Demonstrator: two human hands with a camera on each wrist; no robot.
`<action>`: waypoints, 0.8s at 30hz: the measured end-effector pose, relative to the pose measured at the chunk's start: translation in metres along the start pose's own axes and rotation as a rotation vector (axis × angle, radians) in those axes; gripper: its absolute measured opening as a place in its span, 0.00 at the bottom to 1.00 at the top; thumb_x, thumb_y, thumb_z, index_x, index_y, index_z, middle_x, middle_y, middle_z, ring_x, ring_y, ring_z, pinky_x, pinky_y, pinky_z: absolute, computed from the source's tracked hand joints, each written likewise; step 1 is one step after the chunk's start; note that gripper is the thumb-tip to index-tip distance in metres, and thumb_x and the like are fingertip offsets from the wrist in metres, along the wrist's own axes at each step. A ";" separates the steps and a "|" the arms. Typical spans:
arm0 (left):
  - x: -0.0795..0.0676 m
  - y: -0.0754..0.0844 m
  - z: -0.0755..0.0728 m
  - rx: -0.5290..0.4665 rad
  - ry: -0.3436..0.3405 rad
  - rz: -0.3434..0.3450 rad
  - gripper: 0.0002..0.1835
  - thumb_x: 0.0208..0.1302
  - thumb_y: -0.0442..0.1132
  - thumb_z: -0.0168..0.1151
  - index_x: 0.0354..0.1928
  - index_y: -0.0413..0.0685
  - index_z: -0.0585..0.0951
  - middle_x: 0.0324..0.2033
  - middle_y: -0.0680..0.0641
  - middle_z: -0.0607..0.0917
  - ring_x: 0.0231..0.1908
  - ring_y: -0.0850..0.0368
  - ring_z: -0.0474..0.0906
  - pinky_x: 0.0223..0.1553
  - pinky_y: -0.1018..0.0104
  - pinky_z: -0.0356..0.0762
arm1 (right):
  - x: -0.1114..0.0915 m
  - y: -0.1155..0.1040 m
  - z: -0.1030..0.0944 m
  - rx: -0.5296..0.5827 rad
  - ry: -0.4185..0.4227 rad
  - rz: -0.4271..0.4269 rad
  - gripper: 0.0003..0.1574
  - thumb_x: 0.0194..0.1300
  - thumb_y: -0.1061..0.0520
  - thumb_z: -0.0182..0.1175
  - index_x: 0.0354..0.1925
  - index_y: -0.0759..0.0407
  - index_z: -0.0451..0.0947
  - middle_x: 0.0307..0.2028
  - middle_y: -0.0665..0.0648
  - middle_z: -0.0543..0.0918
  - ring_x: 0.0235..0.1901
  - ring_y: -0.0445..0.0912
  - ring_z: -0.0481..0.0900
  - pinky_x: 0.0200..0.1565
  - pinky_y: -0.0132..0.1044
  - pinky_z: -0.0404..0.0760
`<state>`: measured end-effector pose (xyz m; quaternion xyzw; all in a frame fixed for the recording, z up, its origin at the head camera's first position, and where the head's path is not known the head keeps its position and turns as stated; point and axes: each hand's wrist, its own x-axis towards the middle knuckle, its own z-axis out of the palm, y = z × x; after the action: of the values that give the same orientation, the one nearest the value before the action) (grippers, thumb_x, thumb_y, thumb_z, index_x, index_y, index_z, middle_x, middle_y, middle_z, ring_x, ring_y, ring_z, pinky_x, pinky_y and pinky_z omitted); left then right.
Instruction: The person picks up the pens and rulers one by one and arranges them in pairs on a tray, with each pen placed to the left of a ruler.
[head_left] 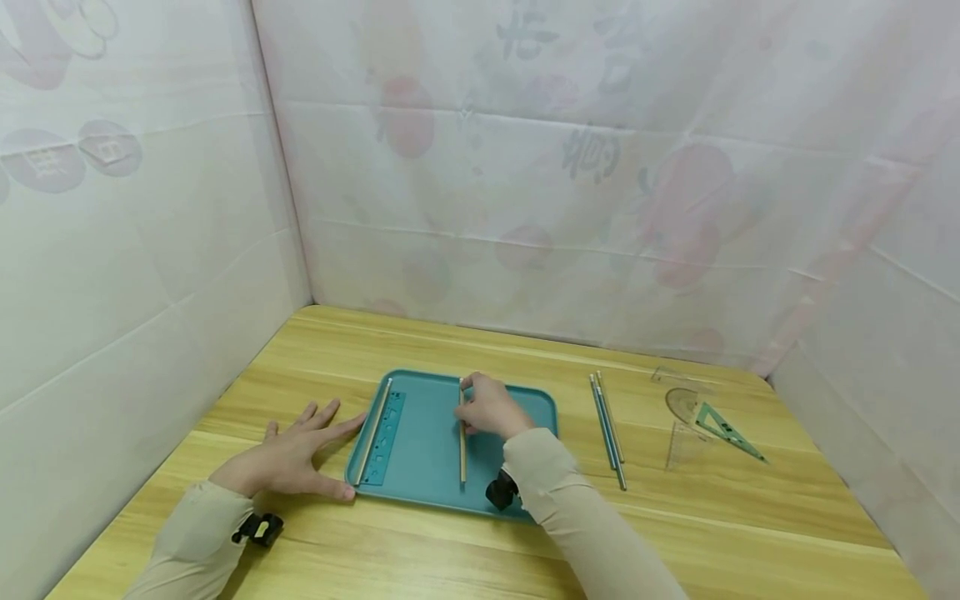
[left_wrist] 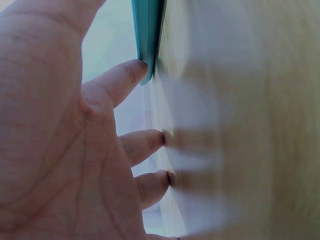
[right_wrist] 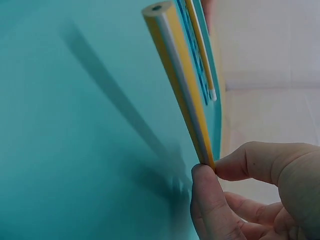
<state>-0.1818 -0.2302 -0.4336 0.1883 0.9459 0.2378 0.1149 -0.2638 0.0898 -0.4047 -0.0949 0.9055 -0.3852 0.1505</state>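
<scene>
Only the head view takes in the breadth of the wooden desk [head_left: 405,558] and the teal tray [head_left: 431,429] on it. The left hand [head_left: 288,458] lies spread at the tray's left edge; the left wrist view adds its index fingertip against the outer side. The right hand [head_left: 491,406] is over the tray, thumb and fingertips pinching a yellow-and-silver pencil [head_left: 462,454] near its far end, right of the left hand. Only the right wrist view shows the pencil's blunt near end clearly, standing off from its shadow.
</scene>
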 end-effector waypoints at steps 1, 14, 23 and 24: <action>0.000 0.000 0.000 0.000 0.000 -0.001 0.60 0.54 0.71 0.78 0.85 0.63 0.62 0.84 0.27 0.50 0.81 0.15 0.41 0.59 0.01 0.34 | 0.000 -0.002 0.002 -0.005 -0.002 -0.003 0.33 0.75 0.63 0.62 0.74 0.66 0.69 0.30 0.60 0.84 0.27 0.49 0.87 0.37 0.42 0.88; 0.001 0.001 0.001 0.019 0.008 0.006 0.60 0.54 0.72 0.77 0.85 0.64 0.61 0.84 0.27 0.51 0.80 0.14 0.42 0.59 0.01 0.36 | 0.008 -0.024 0.032 -0.058 -0.007 -0.007 0.37 0.75 0.61 0.63 0.77 0.65 0.66 0.24 0.59 0.85 0.24 0.48 0.86 0.33 0.40 0.81; 0.000 0.002 0.000 0.020 0.012 0.007 0.60 0.54 0.72 0.77 0.85 0.63 0.62 0.84 0.26 0.51 0.80 0.14 0.42 0.59 0.01 0.36 | 0.015 -0.037 0.051 -0.118 0.003 -0.021 0.36 0.77 0.58 0.64 0.77 0.67 0.69 0.24 0.57 0.81 0.21 0.46 0.85 0.32 0.37 0.81; -0.001 0.002 0.000 0.021 0.013 0.006 0.60 0.53 0.72 0.77 0.85 0.63 0.62 0.84 0.26 0.51 0.80 0.14 0.43 0.59 0.01 0.37 | 0.016 -0.038 0.053 -0.123 0.003 -0.025 0.32 0.77 0.59 0.63 0.74 0.68 0.72 0.21 0.56 0.79 0.20 0.46 0.84 0.30 0.37 0.79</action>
<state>-0.1805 -0.2289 -0.4329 0.1909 0.9485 0.2293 0.1061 -0.2581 0.0237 -0.4146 -0.1149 0.9265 -0.3307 0.1381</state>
